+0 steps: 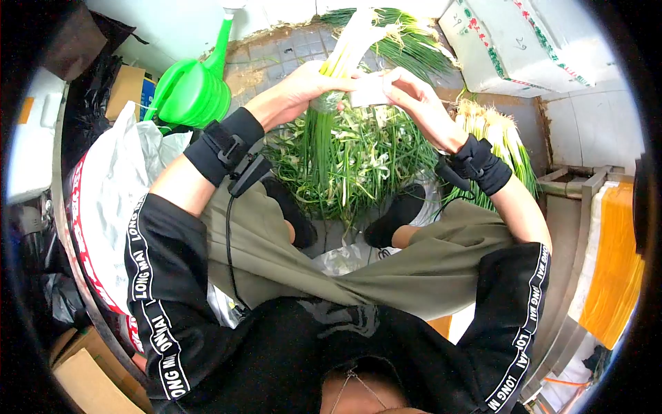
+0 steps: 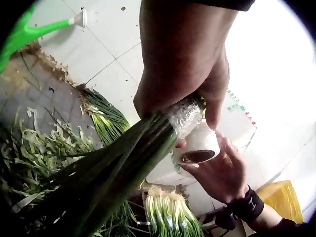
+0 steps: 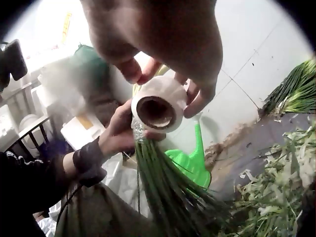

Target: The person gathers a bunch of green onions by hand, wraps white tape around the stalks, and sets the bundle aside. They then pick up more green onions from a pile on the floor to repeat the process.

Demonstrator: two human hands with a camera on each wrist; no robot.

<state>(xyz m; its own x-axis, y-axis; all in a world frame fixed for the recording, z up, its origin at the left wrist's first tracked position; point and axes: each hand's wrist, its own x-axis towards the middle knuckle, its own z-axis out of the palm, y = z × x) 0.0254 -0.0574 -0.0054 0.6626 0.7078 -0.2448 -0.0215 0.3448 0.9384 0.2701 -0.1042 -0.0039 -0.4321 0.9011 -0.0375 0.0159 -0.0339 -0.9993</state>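
My left hand grips a bunch of scallions, white ends up and green leaves hanging down. A band of clear stretch film is wrapped round the middle of the bunch, just beside the left fingers. With my right hand I hold a small roll of film, its open cardboard core showing in the right wrist view. In the left wrist view the roll sits right beside the wrapped band. Below both hands lies a heap of loose scallion leaves and trimmings.
A green watering can stands at the left by a white plastic bag. More scallions lie at the back, and bundles with roots sit at the right. A white box stands back right. My feet flank the heap.
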